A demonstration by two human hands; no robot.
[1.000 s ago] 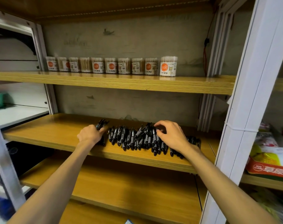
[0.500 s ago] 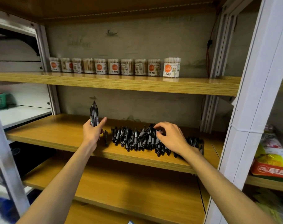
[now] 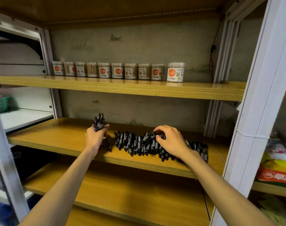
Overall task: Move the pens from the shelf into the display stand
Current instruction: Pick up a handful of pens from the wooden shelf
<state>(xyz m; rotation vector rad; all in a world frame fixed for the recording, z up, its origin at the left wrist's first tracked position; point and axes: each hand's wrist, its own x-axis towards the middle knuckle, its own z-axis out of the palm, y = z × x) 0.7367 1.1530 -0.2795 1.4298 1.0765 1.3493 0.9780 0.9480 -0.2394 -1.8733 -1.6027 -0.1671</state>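
Pens with black plastic barrels [image 3: 139,144] lie in a loose heap on the middle wooden shelf board [image 3: 57,137], most of them side by side and pointing toward the front edge. The left hand [image 3: 95,137] grips a small bundle of black pens [image 3: 98,122] upright, fingers curled round the lower part, just beside the left end of the heap. The right hand [image 3: 170,141] rests on top of the heap with its fingers bent, and the fingertips seem to pinch one or two pens near the middle, though I cannot tell how many. I judge that the gathering step is in hand: pens are being collected before any go to the display stand, which is not in view. The next move probably calls for lifting the pinched pens cleanly out of the heap and adding them to the bundle without letting it slip. On the upper shelf stands a row of clear round tubs of cotton swabs [image 3: 117,70] with orange circle labels; the writing looks Chinese but is too small to read. At the right lies a yellow and red packet [image 3: 277,168] with unclear print.
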